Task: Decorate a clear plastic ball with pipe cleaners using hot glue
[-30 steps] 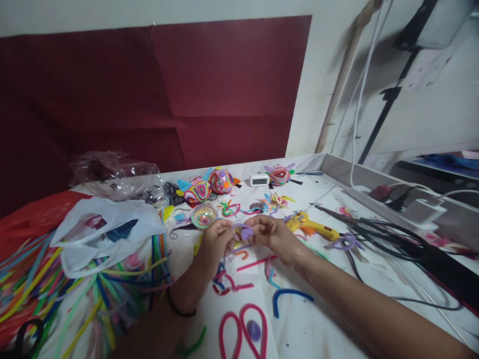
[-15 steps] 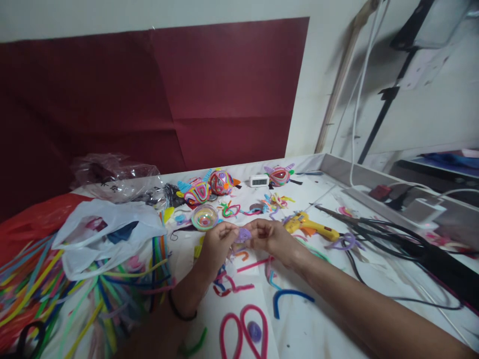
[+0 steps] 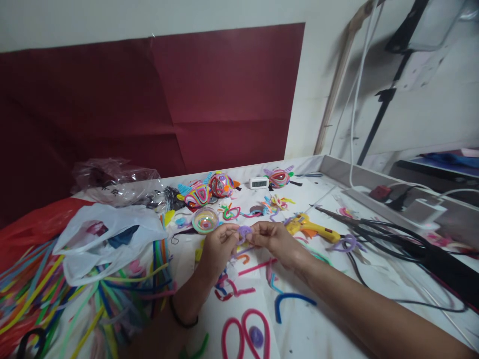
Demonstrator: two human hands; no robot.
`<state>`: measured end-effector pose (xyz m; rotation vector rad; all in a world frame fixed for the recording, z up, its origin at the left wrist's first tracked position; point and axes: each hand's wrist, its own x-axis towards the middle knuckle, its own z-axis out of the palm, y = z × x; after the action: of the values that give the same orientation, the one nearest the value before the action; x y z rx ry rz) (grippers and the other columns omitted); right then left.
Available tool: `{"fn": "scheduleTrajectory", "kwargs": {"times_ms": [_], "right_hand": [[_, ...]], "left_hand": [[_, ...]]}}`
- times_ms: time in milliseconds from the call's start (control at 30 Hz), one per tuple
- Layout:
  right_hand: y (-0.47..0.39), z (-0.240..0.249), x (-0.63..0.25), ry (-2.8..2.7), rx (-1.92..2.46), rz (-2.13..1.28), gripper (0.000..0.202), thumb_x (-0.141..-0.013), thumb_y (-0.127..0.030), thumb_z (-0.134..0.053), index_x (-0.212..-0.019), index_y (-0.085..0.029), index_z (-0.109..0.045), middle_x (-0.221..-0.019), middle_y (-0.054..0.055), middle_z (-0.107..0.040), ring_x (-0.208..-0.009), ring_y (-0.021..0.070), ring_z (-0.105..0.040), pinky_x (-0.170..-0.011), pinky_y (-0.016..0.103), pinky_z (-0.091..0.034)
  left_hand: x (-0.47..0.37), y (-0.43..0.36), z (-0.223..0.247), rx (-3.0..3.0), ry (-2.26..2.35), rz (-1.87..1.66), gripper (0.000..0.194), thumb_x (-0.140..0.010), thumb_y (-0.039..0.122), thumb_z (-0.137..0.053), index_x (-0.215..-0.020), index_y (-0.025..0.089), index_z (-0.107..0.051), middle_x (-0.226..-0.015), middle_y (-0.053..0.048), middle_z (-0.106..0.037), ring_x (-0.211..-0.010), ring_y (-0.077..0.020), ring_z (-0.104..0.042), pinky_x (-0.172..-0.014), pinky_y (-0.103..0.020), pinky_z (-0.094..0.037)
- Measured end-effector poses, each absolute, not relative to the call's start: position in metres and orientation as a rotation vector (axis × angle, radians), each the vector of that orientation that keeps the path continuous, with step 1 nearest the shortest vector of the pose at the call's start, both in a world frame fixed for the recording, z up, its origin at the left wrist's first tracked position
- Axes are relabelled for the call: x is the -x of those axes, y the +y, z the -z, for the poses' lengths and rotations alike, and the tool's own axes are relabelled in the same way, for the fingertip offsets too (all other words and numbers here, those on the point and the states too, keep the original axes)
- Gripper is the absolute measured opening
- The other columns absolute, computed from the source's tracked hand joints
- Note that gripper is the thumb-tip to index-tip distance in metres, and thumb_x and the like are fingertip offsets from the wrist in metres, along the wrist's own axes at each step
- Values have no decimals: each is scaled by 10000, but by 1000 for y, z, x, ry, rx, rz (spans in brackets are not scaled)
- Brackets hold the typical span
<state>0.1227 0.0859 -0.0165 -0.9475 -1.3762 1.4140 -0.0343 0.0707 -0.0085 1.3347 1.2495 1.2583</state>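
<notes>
A small purple coiled pipe cleaner (image 3: 245, 233) is pinched between both hands above the middle of the table. My left hand (image 3: 219, 247) grips its left side between thumb and fingers, and my right hand (image 3: 272, 240) grips the right side. A purple strand trails just below it. Nearer to me, a pink pipe cleaner bent into two loops (image 3: 232, 333) lies on a white sheet, with a purple coil (image 3: 256, 336) inside the right loop. A curved blue pipe cleaner (image 3: 295, 299) rests to the right of the sheet.
Right of my hands lie a yellow glue gun (image 3: 312, 228) and black-handled scissors (image 3: 370, 229). Colourful pipe cleaners (image 3: 86, 299) and a white plastic bag (image 3: 108, 239) fill the left side. Decorated balls (image 3: 221, 184) and a small digital clock (image 3: 259, 183) stand at the back.
The purple coil has turned between my fingers, and a purple strand now shows beneath it. Both hands keep their hold. The whole view has shifted slightly.
</notes>
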Motion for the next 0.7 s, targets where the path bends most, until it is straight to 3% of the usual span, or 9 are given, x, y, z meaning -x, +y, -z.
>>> {"fn": "scheduleTrajectory", "kwargs": {"times_ms": [233,700], "right_hand": [[86,17,-124,-1343,945,-1409,333,-591,-455,-800,-652,-165,-645,-573,-11,-587,-536,108,-471,-555,260,-370],[86,18,-126,-1412,929,-1381,207,-618,-339,-734,-665,-162,-636,-556,-39,-533,-523,94,-441,-552,256,-357]], "left_hand": [[34,71,12,-1403,1247,-1229,239,-659,271,-594,-866,157,-628,-410,85,-492,-327,-71,-372,-346,-187,-286],[34,70,14,-1454,1242,-1185,149,-691,327,-591,-689,177,-587,-418,65,-512,-328,-67,-374,-355,-186,-287]]}}
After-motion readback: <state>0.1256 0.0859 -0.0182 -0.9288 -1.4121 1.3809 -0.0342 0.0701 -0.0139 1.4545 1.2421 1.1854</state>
